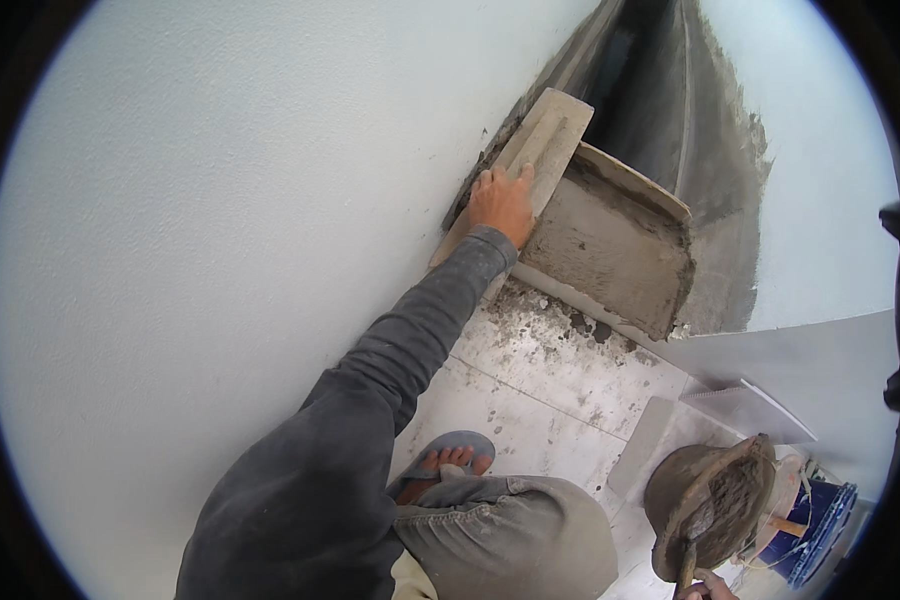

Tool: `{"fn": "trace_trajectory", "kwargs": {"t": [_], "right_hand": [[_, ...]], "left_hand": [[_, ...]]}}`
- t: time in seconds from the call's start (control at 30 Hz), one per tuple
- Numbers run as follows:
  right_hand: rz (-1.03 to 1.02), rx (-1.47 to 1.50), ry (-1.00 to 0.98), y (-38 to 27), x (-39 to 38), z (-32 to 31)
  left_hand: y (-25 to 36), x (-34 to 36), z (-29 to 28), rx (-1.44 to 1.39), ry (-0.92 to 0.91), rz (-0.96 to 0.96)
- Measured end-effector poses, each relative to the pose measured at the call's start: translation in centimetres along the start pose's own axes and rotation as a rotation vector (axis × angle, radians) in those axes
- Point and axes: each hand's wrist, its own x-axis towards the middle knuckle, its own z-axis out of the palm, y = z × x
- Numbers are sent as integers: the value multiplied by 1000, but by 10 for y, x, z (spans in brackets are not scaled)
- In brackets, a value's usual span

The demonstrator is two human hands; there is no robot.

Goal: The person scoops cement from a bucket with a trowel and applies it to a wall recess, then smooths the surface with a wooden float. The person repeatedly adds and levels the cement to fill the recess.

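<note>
My left hand (pixel 503 203) is closed on the handle of a long plastering float (pixel 560 115), which lies along the base of the left wall beside a ledge of wet mortar (pixel 605 235). The mortar fills a shallow, raised-edged shape. At the lower right edge, my right hand (pixel 708 586) is partly cut off by the picture. Its fingers grip the handle of a trowel (pixel 687 565), whose blade is hidden in a mortar-caked bucket (pixel 670 500). Grey wet mortar (pixel 732 500) shows inside the bucket.
A white wall (pixel 220 200) rises close on my left. Mortar crumbs litter the pale tiled floor (pixel 530 400). Beyond the ledge is a dark gap (pixel 625 60) edged with grey render. A flat board (pixel 640 445), a leaning sheet (pixel 755 410) and a blue container (pixel 815 530) stand at right.
</note>
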Motion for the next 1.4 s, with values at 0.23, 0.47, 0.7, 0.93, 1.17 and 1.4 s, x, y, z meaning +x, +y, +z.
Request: {"fn": "trace_trajectory", "kwargs": {"t": [0.23, 0.47, 0.7, 0.93, 1.17, 1.4], "right_hand": [[31, 57, -43, 3, 4, 3], [15, -22, 27, 0, -3, 2], [17, -12, 17, -2, -4, -1], [73, -31, 60, 2, -15, -4], [-9, -128, 51, 6, -18, -9], [-58, -170, 15, 10, -16, -10]], "left_hand": [[0, 20, 9, 5, 37, -29], [-7, -1, 5, -3, -28, -32], [-11, 17, 2, -33, -7, -2], [-15, 21, 3, -37, -104, 26], [-12, 16, 1, 34, -140, -24], [11, 47, 7, 18, -109, -38]]}}
